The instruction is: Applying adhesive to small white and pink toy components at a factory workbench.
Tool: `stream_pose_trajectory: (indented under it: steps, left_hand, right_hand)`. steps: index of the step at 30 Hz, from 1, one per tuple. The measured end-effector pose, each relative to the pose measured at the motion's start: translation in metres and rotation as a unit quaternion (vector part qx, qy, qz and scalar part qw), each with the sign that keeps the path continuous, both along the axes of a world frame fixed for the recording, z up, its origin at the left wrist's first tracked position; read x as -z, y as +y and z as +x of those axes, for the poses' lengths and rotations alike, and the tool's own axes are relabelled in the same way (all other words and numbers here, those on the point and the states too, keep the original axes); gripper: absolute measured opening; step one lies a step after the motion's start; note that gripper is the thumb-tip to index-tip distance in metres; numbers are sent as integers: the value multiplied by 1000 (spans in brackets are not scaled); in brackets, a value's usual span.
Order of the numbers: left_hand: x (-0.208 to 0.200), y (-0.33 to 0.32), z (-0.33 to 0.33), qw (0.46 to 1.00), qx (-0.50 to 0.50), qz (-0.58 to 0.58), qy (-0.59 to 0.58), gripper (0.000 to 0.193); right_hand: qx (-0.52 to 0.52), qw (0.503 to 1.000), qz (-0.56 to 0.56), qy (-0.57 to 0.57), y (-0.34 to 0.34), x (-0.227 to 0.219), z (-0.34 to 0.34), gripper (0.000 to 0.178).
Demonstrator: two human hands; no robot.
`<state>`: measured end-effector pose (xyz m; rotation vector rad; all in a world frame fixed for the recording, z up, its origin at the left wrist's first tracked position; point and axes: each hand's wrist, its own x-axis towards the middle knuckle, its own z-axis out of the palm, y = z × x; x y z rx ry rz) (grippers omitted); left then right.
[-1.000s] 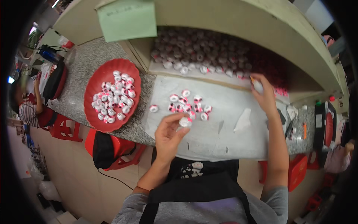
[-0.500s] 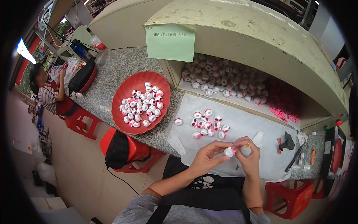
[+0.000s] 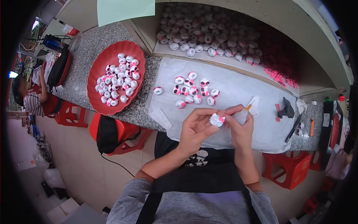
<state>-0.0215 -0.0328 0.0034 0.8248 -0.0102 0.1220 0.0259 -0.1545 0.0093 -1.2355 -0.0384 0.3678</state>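
Over the white sheet (image 3: 160, 108), my left hand (image 3: 194, 131) pinches a small rounded white piece (image 3: 215, 120) between thumb and fingers. A pink bit (image 3: 222, 119) sits at its right side, where the fingertips of my right hand (image 3: 243, 132) touch it. Closed in that same right hand is a translucent squeeze bottle (image 3: 240, 117) with an amber tip, pointing up and away. Beyond my hands lies a group of similar white pieces with pink and dark patches (image 3: 193, 90), and one stands apart (image 3: 158, 90) to the left.
A red scalloped bowl (image 3: 97, 61) of white pieces stands left on the granite counter (image 3: 84, 46). The shelf (image 3: 175, 54) behind holds many more, plus pink bits (image 3: 279, 77). A dark pen-like tool (image 3: 293, 128) and an orange stick (image 3: 312, 127) lie right. Another person (image 3: 33, 99) sits far left.
The view has tilted down and shifted, so the counter appears higher and further left. My hands keep their hold on the white piece and bottle; the bottle's tip now leans more to the right.
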Motion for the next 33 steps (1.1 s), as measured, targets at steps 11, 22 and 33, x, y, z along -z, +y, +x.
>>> stream_pose_trajectory:
  steps: [11, 22, 33]
  left_hand:
    - [5, 10, 3, 990, -45, 133, -27, 33]
    - [3, 14, 4, 922, -88, 363, -98, 27]
    - [-1, 11, 3, 965, -22, 259, -39, 26]
  right_hand:
    - [20, 999, 32, -34, -13, -19, -3, 13]
    - [-18, 999, -2, -29, 1, -16, -5, 11]
    - [-10, 999, -13, -37, -3, -10, -7, 15]
